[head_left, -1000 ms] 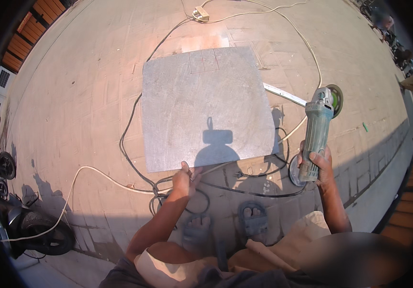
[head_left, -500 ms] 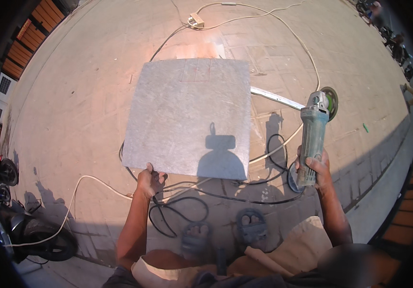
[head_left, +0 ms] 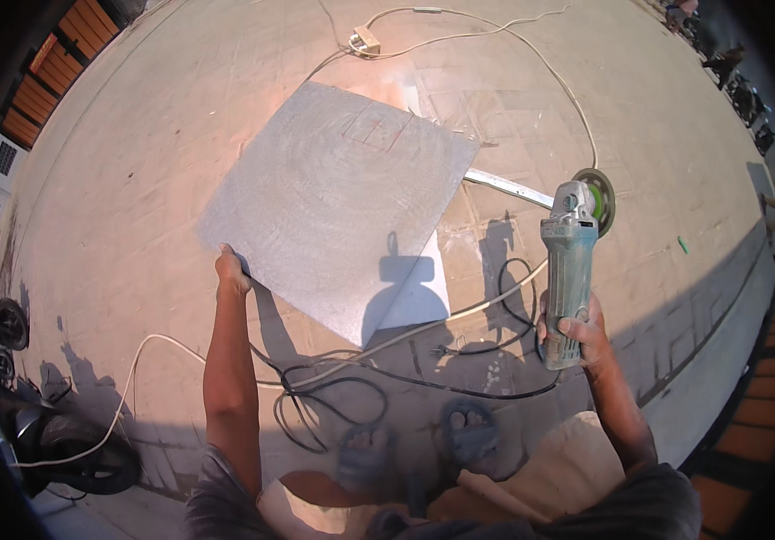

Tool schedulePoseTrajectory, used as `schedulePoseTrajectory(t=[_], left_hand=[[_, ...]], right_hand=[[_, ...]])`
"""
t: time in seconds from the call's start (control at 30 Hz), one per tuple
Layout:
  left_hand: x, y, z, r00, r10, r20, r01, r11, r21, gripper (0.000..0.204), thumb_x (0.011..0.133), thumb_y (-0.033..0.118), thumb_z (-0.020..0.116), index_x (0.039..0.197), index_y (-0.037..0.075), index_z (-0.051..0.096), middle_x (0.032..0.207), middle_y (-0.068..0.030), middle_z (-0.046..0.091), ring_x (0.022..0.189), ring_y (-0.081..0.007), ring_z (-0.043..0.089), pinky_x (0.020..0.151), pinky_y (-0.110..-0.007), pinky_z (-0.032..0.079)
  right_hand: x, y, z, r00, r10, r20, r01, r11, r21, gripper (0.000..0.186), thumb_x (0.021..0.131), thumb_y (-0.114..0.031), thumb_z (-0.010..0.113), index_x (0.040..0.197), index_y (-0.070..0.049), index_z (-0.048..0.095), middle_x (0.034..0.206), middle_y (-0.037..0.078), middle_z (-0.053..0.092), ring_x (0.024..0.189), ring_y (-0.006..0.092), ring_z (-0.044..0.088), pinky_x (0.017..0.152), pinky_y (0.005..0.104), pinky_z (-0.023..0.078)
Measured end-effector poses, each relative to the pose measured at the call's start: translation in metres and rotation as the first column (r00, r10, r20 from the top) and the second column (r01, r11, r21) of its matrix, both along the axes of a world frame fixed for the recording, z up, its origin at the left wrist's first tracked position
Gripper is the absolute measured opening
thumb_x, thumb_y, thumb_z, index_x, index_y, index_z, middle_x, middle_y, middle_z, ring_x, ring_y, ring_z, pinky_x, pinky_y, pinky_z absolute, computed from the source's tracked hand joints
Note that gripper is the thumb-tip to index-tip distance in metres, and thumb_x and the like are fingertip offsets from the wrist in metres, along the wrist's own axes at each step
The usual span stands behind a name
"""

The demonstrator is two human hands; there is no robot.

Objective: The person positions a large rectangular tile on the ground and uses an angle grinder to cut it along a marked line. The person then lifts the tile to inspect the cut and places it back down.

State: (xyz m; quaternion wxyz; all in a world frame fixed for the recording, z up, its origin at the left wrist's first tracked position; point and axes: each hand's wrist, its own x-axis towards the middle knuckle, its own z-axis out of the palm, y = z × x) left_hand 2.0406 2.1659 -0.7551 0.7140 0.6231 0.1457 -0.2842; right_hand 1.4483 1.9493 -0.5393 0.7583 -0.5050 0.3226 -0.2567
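My left hand grips the left corner of a grey square tile, which sits turned at a slant and has red lines marked near its far edge. Beneath it, a pale white piece shows at the lower right. My right hand is closed round the rear body of a teal angle grinder, its green-centred disc at the top. A long pale metal bar lies right of the tile.
Black cable loops near my sandalled feet. A pale cord runs to a socket block at the back. Motorbikes stand along the left; more bikes and blurred figures line the far right. A small green stick lies rightward.
The tile has turned clockwise, with my left hand moving left and forward on it, uncovering the pale piece underneath. My right hand and the grinder have moved slightly left and nearer me.
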Motion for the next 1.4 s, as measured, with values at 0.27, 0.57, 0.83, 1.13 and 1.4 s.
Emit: schedulePoseTrajectory(t=[0.27,0.57,0.83,1.13,1.4], left_hand=[[0.019,-0.030,0.027,0.969,-0.231,-0.083,0.210,0.956,-0.206,0.067,0.103,0.057,0.035,0.141,0.002,0.042,0.136,-0.0173,0.056,0.131,-0.0343,0.051,0.111,-0.055,0.038],[-0.079,-0.002,0.023,0.944,-0.320,-0.086,0.299,0.934,-0.193,0.060,0.102,0.051,0.047,0.139,0.005,0.046,0.131,-0.0146,0.059,0.117,-0.0330,0.059,0.102,-0.047,0.047],[-0.061,-0.028,0.012,0.978,-0.061,0.198,0.063,0.998,-0.006,0.069,0.093,0.040,0.070,0.136,-0.008,0.045,0.132,-0.0180,0.057,0.117,-0.0302,0.058,0.100,-0.042,0.048],[0.017,-0.085,0.090,0.772,-0.452,0.448,0.384,0.892,0.238,0.064,0.087,0.037,0.078,0.122,-0.012,0.056,0.108,-0.0177,0.069,0.090,-0.0266,0.068,0.085,-0.038,0.055],[0.009,-0.085,0.039,0.759,-0.453,0.468,0.381,0.892,0.245,0.058,0.088,0.032,0.077,0.123,-0.011,0.057,0.117,-0.0183,0.066,0.098,-0.0234,0.065,0.086,-0.035,0.053]], right_hand=[[0.003,0.003,-0.003,1.000,0.008,0.007,-0.008,0.999,0.051,0.066,0.068,-0.022,0.080,0.121,0.002,0.049,0.096,0.013,0.061,0.072,0.0235,0.066,0.063,0.0377,0.057],[0.009,0.004,-0.012,0.999,-0.015,-0.045,0.016,0.999,0.031,0.070,0.070,-0.032,0.082,0.120,0.003,0.049,0.097,0.013,0.060,0.070,0.0228,0.065,0.059,0.0352,0.056],[0.015,0.005,-0.007,1.000,0.008,0.013,-0.009,0.999,0.035,0.070,0.070,-0.030,0.082,0.121,0.003,0.048,0.097,0.014,0.060,0.071,0.0234,0.065,0.060,0.0353,0.057],[0.012,-0.002,-0.009,1.000,0.016,-0.016,-0.017,0.999,-0.030,0.071,0.068,-0.033,0.083,0.118,0.004,0.049,0.094,0.013,0.060,0.069,0.0222,0.065,0.059,0.0338,0.056],[0.016,-0.003,-0.006,0.999,-0.015,-0.033,0.016,1.000,0.023,0.072,0.065,-0.029,0.083,0.120,0.002,0.048,0.094,0.013,0.060,0.072,0.0226,0.066,0.061,0.0352,0.055]])
